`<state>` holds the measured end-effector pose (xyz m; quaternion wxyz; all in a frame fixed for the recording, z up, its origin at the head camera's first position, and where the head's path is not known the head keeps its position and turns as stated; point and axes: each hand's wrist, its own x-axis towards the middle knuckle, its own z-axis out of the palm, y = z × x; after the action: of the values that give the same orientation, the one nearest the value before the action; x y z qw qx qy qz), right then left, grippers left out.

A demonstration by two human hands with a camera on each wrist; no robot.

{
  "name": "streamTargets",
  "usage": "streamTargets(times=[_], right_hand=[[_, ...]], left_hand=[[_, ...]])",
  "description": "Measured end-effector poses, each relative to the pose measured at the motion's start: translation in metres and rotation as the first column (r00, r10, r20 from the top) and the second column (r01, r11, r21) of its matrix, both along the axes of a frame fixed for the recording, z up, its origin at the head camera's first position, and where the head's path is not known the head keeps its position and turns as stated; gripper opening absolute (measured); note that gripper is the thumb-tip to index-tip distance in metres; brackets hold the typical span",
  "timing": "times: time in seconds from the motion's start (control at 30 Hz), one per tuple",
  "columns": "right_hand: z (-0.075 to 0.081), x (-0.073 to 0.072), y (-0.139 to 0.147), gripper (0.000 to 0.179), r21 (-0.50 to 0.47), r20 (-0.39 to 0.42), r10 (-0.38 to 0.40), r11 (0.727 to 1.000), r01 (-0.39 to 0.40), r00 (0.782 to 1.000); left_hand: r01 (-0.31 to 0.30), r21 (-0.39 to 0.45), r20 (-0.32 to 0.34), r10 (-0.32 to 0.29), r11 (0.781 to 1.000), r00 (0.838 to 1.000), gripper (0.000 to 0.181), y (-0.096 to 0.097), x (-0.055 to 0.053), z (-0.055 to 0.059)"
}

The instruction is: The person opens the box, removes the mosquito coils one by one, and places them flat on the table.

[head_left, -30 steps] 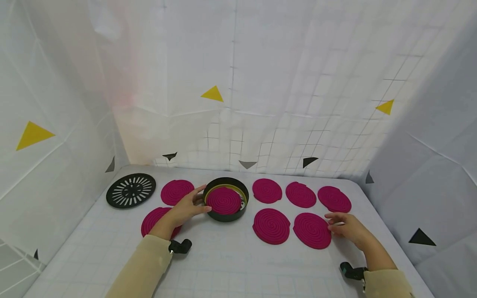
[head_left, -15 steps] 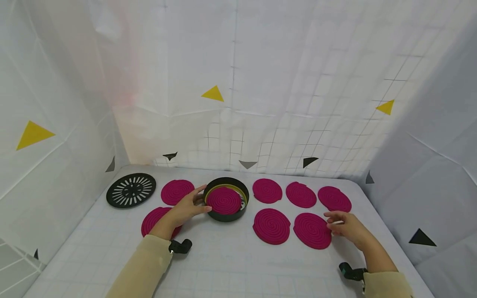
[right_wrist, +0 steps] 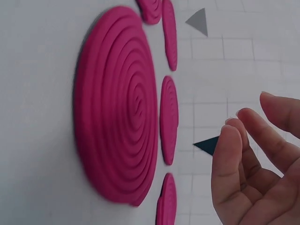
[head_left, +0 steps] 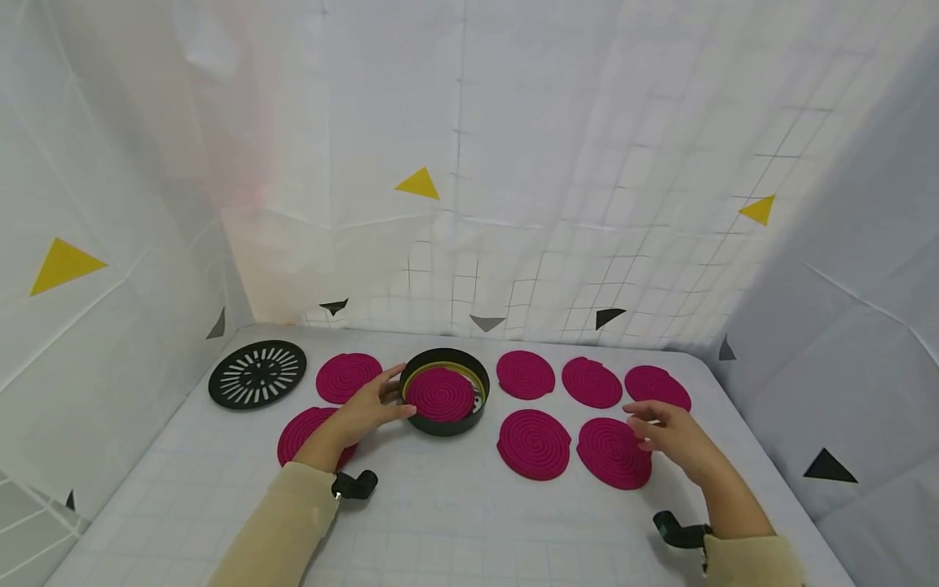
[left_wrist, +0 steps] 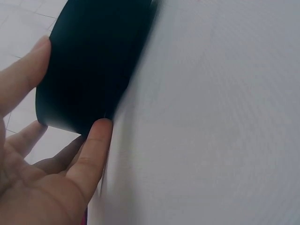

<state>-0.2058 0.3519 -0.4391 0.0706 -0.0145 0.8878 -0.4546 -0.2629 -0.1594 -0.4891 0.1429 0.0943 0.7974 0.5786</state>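
A round dark tin with a yellow inner ring stands at the middle back of the table. One magenta mosquito coil lies inside it. My left hand holds the tin's left side, thumb toward the front and fingers round the wall; in the left wrist view the fingertips touch the tin wall. Over the right edge of the front-right mosquito coil hovers my right hand, fingers loosely bent and holding nothing. The right wrist view shows a large coil apart from the fingers.
A black slotted disc lies at the back left. Two coils lie left of the tin, one partly beneath my left wrist. Several more, such as the back-row coil, lie to its right. White sheets wall the table.
My right hand has moved left and slightly away from me, now over the right edge of the front-right mosquito coil. My left hand and the tin have stayed still.
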Motion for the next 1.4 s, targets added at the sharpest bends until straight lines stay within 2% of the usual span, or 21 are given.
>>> streamTargets(times=[0.17,0.37,0.63,0.9,1.23,1.4], right_hand=[[0.009,0.000,-0.017,0.046,-0.015,-0.045,0.008,1.000,-0.008,0.999],[0.015,-0.001,-0.037,0.047,-0.090,-0.072,0.019,0.996,-0.025,0.997],[0.015,-0.009,-0.071,0.041,-0.177,-0.099,0.053,0.982,-0.070,0.994],[0.011,-0.017,-0.098,0.036,-0.225,-0.130,0.067,0.970,-0.096,0.989],[0.011,-0.030,-0.130,0.035,-0.223,-0.170,0.067,0.969,-0.105,0.983],[0.014,-0.033,-0.148,0.030,-0.183,-0.182,0.068,0.978,-0.101,0.981]], left_hand=[[-0.003,0.012,0.004,0.003,1.000,1.000,0.093,0.001,0.000,0.000],[0.003,0.012,0.001,-0.003,1.000,1.000,0.091,0.003,-0.001,0.001],[0.010,0.033,-0.018,-0.010,0.999,1.000,0.091,0.003,0.000,0.002],[0.015,0.014,-0.020,-0.015,1.000,1.000,0.090,0.003,0.000,0.002],[-0.002,-0.019,-0.023,0.001,1.000,1.000,0.092,0.000,0.001,0.001],[-0.003,-0.012,-0.016,0.003,1.000,1.000,0.091,0.000,0.000,-0.002]])
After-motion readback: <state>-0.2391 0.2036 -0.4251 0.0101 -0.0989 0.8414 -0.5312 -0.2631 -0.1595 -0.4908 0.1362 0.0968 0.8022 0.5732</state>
